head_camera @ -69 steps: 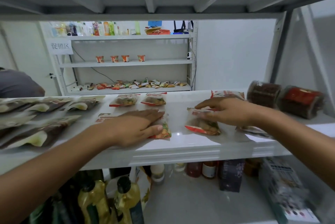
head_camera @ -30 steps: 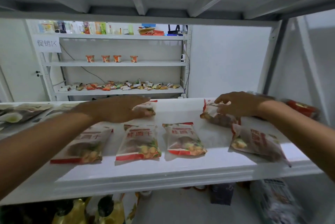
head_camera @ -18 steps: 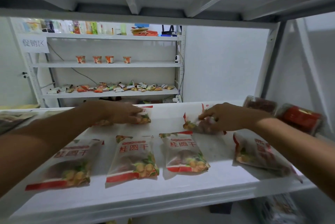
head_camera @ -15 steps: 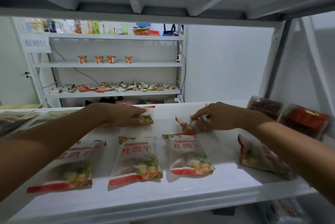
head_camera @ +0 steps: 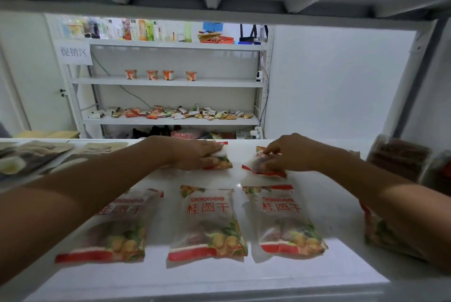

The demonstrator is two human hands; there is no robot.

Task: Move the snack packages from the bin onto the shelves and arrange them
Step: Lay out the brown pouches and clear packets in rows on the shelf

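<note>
The right hand (head_camera: 291, 154) has moved its package (head_camera: 262, 163) left along the white shelf (head_camera: 341, 204), now behind the front row's right package (head_camera: 285, 218).

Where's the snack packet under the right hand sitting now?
Back row of the white shelf, right of centre: the red-edged snack packet lies under the right hand, directly behind the front row's rightmost packet.
</note>
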